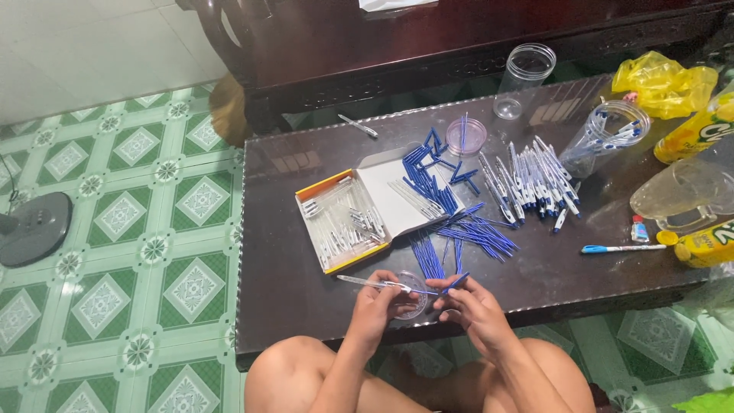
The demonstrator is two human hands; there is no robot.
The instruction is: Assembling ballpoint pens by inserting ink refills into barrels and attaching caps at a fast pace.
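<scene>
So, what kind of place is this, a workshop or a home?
Probably a home room, not a workshop. The floor has green patterned tiles, the work is done on a low dark wooden table, and drink cartons and a glass jug stand beside the pen parts.

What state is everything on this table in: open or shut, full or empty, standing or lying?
Cardboard box: open, lid flat, clear pen barrels inside.
Tall clear jar: lidless, tipped over, empty.
Second clear jar: on its side, pens inside.
Assembled pens: lying loose in a heap.
Blue refills: scattered flat.
Left hand: holding a clear barrel.
Right hand: holding a blue refill.
</scene>
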